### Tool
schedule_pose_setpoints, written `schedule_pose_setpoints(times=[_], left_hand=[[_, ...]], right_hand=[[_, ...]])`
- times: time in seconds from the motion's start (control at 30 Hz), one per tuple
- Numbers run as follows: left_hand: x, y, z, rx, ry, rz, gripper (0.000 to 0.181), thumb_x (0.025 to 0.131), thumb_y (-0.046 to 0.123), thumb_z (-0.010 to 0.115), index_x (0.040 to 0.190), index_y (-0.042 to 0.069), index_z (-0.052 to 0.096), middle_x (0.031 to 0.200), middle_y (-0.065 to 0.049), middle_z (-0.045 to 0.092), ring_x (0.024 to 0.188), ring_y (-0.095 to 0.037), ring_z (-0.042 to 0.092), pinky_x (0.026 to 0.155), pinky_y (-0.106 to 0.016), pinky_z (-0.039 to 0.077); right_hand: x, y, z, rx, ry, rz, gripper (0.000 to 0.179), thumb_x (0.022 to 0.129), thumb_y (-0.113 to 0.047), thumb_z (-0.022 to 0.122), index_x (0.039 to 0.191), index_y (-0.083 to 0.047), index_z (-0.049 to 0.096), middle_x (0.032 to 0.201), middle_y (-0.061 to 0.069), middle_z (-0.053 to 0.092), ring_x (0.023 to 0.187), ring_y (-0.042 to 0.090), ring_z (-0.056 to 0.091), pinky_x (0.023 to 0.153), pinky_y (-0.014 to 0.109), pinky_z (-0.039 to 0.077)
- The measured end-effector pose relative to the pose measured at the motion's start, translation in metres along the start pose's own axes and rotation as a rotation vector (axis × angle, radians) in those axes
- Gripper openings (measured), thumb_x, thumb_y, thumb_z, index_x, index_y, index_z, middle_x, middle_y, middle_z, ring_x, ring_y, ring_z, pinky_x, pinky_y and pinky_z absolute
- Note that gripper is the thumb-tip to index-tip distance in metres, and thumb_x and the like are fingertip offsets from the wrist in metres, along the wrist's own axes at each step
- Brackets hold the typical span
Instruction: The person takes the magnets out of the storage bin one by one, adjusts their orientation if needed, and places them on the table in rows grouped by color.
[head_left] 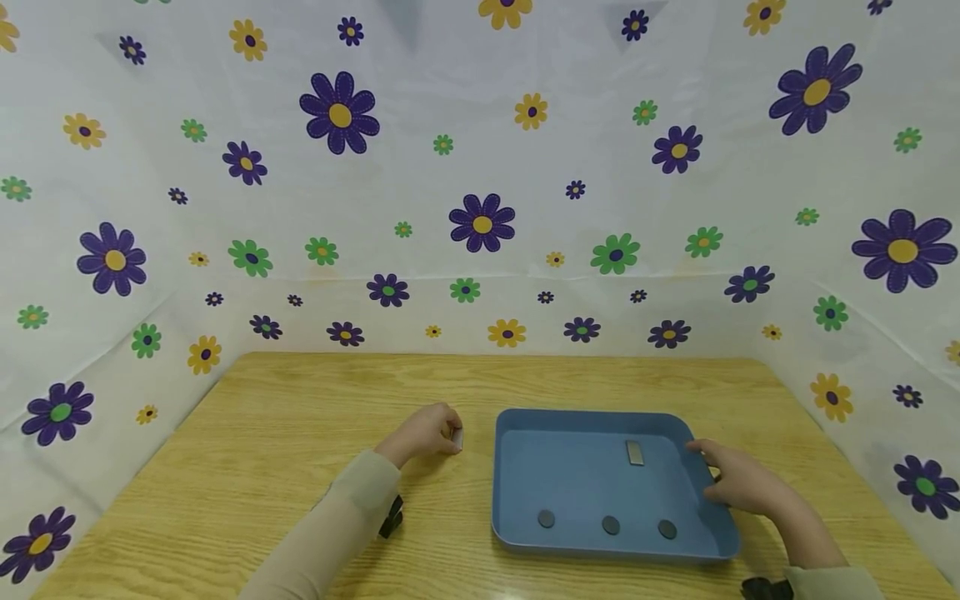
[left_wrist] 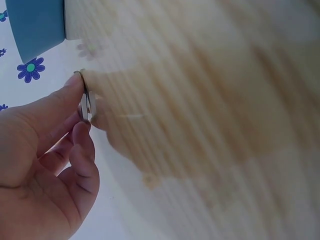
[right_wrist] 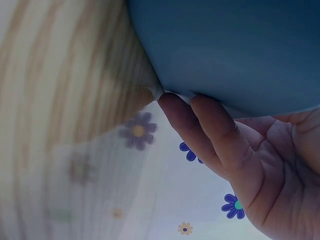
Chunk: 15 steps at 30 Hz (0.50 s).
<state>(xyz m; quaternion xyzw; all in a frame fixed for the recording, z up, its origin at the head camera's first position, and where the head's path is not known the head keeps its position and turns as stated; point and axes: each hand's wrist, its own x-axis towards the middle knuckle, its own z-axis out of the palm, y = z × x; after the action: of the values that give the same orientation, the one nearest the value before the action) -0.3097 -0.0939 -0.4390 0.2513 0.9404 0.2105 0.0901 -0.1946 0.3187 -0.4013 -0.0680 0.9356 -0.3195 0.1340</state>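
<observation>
My left hand point(head_left: 429, 432) is just above or on the wooden table, left of the blue tray. Between thumb and fingers it pinches a small, flat, silvery rectangular piece point(left_wrist: 85, 106), seen nearly edge-on in the left wrist view. My right hand point(head_left: 746, 482) holds the right wall of the blue tray point(head_left: 577, 419), with fingers point(right_wrist: 220, 135) against its outer side in the right wrist view. Inside the tray, a silvery rectangular plate point(head_left: 634, 452) lies toward the back right. Three dark round discs, a left one point(head_left: 546, 518), a middle one point(head_left: 611, 525) and a right one point(head_left: 667, 529), lie along the front.
The wood-grain table point(head_left: 300, 433) extends on both sides of the tray. A white cloth with printed flowers point(head_left: 420, 250) stands behind it and along both sides. Dark straps or devices, such as one on the left wrist point(head_left: 392, 518), show below the sleeves.
</observation>
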Motion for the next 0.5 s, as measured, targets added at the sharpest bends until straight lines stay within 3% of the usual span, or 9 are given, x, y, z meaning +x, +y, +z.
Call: schedule_pose_setpoints(times=[0.5], left_hand=[[-0.0004,-0.0011,-0.0005,-0.032,-0.005,0.001,0.025,0.074,0.014,0.072,0.094,0.003,0.062,0.093,-0.005,0.054,0.09,-0.022,0.053,0.078,-0.036,0.044]], right_hand=[[0.0004,0.0011,0.0006,0.01,-0.002,-0.006,0.06,0.066,0.013,0.055,0.123,0.016,0.034,0.121,0.043,0.032,0.11,0.054,0.033,0.053,0.031,0.037]])
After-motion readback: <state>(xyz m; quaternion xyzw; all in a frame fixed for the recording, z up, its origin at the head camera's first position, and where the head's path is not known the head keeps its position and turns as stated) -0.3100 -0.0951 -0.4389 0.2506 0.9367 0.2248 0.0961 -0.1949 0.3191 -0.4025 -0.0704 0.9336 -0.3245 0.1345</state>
